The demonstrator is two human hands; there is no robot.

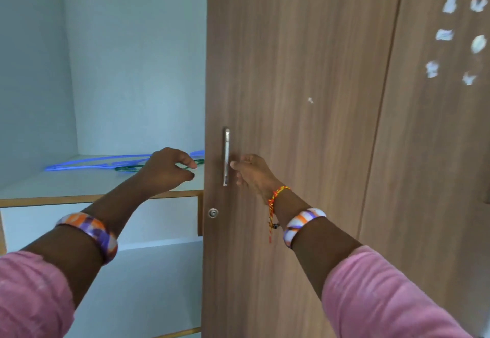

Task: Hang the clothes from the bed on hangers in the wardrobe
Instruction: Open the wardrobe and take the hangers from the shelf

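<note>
**Hangers on the wardrobe shelf, partly hidden**

Head view: The hangers lie flat on a pale shelf inside the open wardrobe. A blue hanger stretches across the back of the shelf, and a green hanger lies just in front of it. Both run behind the left hand, and their right ends are cut off by the edge of the brown door, so their full shapes cannot be made out. The left hand reaches over the shelf with its fingers loosely curled above the green hanger; whether they touch it is hard to tell, and nothing is gripped. The right hand is at the metal door handle, its fingertips against the bar, but the handle and the hand itself hide whether the fingers wrap around it. A round lock sits below the handle. Both wrists wear orange-and-purple bangles, the right also a red-and-yellow thread. Pink sleeves fill the bottom corners. White sticker scraps on the next door are blurred. No clothes or bed are in view.
</note>
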